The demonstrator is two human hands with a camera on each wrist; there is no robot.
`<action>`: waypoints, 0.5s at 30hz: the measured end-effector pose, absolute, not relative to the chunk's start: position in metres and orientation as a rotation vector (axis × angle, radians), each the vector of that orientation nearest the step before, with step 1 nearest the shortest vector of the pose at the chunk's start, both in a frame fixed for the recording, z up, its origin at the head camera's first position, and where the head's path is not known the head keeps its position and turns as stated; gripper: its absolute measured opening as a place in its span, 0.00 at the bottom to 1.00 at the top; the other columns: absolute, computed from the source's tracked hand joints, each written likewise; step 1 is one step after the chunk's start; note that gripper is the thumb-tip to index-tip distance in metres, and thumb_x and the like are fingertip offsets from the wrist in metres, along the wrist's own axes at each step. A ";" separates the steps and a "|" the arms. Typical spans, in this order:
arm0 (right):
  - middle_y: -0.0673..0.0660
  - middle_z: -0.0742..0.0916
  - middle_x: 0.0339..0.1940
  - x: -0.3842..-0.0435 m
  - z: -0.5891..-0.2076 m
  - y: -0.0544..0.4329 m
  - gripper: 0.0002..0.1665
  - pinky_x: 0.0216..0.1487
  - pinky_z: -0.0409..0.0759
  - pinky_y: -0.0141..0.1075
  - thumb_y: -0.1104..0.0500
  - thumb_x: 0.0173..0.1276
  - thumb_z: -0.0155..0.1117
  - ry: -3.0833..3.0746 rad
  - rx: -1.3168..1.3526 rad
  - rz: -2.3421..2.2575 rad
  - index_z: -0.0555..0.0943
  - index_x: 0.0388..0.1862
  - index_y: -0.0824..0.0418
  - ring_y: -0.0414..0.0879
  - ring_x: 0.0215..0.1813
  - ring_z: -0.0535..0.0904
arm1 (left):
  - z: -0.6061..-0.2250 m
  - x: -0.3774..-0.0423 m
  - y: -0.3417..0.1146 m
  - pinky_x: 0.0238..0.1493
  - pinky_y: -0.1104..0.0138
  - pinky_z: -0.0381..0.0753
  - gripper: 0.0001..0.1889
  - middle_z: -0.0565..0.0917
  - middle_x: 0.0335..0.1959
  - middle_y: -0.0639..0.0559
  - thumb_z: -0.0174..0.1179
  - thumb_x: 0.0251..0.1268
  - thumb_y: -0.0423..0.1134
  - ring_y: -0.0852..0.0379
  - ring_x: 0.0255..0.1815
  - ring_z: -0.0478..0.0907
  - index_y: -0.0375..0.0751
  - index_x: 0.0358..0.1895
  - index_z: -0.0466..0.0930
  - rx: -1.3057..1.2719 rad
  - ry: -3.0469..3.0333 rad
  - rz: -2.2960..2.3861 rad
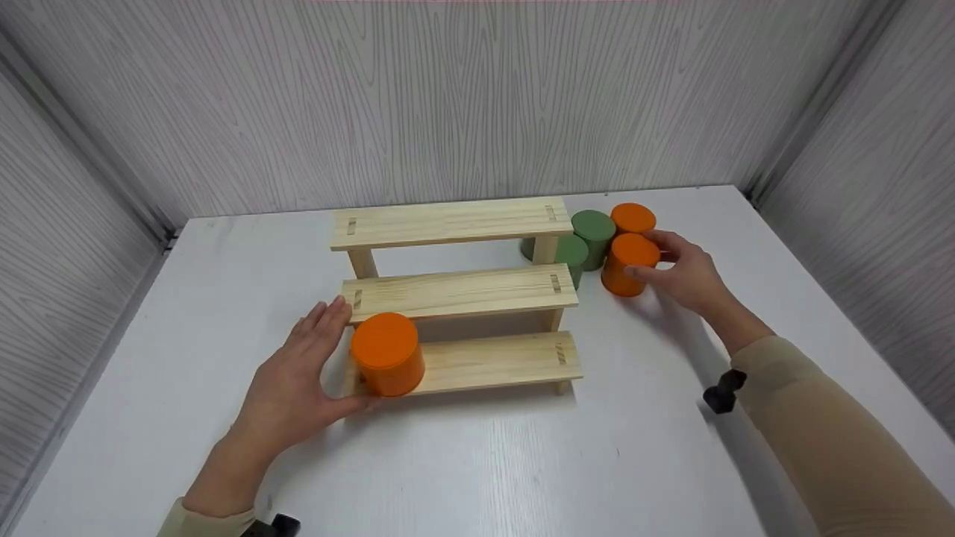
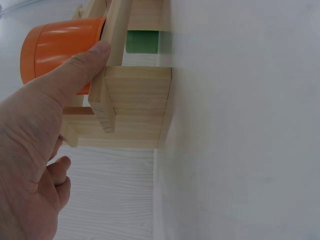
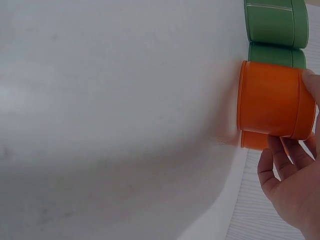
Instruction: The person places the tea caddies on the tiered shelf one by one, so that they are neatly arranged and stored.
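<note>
- Fingers and thumb of right hand [image 1: 690, 277] are grasping front orange canister [image 1: 630, 268], right of wooden stand [image 1: 492, 289].
- Left hand [image 1: 295, 380] is spreading wide, not clenching; thumb is resting at bottom step's front edge.
- Second orange canister [image 1: 388, 354] is sitting on that step's left end, beside left thumb.
- Green canister [image 1: 595, 231] and rear orange canister [image 1: 633, 216] are standing behind grasped one.

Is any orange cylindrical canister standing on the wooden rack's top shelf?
No, the only orange canister on that rack stands on its lowest shelf.
</note>
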State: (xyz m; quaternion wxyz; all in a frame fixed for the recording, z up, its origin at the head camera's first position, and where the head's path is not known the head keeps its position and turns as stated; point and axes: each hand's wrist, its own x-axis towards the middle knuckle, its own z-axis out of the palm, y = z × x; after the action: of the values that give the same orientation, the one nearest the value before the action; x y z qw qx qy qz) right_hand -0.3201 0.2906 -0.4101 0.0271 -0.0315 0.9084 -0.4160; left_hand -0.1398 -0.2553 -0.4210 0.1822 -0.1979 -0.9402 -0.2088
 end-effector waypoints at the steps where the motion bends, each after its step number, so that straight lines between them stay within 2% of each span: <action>1: 0.62 0.75 0.76 -0.320 -0.410 0.291 0.56 0.74 0.74 0.58 0.36 0.67 0.77 2.806 -0.099 -1.285 0.64 0.85 0.56 0.60 0.74 0.70 | -0.421 -0.140 -0.255 0.85 0.62 0.52 0.68 0.63 0.84 0.49 0.91 0.38 0.49 0.44 0.83 0.60 0.42 0.86 0.57 -0.554 -2.660 -0.588; 8: 0.62 0.76 0.76 -0.319 -0.410 0.290 0.55 0.74 0.74 0.58 0.37 0.67 0.77 2.810 -0.111 -1.272 0.64 0.85 0.56 0.60 0.73 0.71 | -0.420 -0.139 -0.255 0.81 0.48 0.63 0.69 0.63 0.84 0.50 0.91 0.38 0.50 0.45 0.84 0.60 0.43 0.86 0.55 -0.528 -2.693 -0.576; 15: 0.60 0.77 0.75 -0.319 -0.411 0.294 0.57 0.73 0.75 0.55 0.33 0.64 0.77 2.831 -0.131 -1.242 0.66 0.84 0.55 0.58 0.72 0.72 | -0.419 -0.139 -0.255 0.85 0.56 0.56 0.68 0.62 0.85 0.49 0.90 0.41 0.51 0.45 0.84 0.59 0.44 0.86 0.55 -0.521 -2.715 -0.572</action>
State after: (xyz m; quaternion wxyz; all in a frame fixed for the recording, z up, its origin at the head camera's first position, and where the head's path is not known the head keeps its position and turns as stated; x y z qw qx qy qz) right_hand -0.3195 0.2936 -0.4112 0.0238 -0.0424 0.9146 -0.4013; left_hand -0.1391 -0.2550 -0.4195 0.1588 -0.1822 -0.9495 -0.2002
